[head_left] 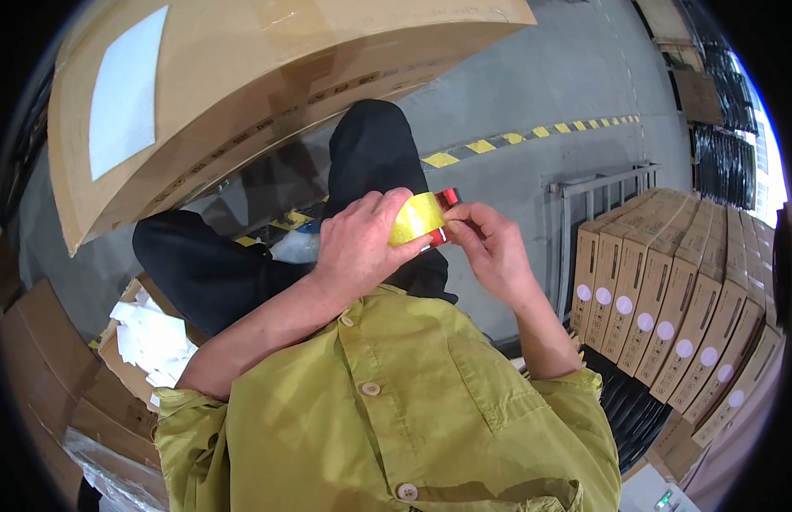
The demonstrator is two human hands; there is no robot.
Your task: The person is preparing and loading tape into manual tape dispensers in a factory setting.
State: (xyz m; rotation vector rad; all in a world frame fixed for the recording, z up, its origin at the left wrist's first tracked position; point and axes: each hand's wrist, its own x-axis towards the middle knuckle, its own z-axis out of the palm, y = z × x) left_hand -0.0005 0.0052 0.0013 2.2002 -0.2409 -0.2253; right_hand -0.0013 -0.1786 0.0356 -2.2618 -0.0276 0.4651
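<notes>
My left hand [359, 235] is wrapped round a roll of yellow packing tape [418, 218], held above my lap. The roll sits in a red tape dispenser [448, 197], of which only parts show past the tape and my fingers. At the dispenser's right end, my right hand [497, 249] has thumb and forefinger pinched together. Whether they grip the tape's loose end or the dispenser's edge cannot be made out. Beyond my knees stands a large brown carton [268, 94], with a white sheet [129, 90] on it.
Several upright flat cartons [652, 290] stand in a row at the right, beside a grey metal frame [596, 189]. At the left, an open box [133, 369] holds white pieces [151, 335]. A yellow-black stripe [515, 138] crosses the grey floor.
</notes>
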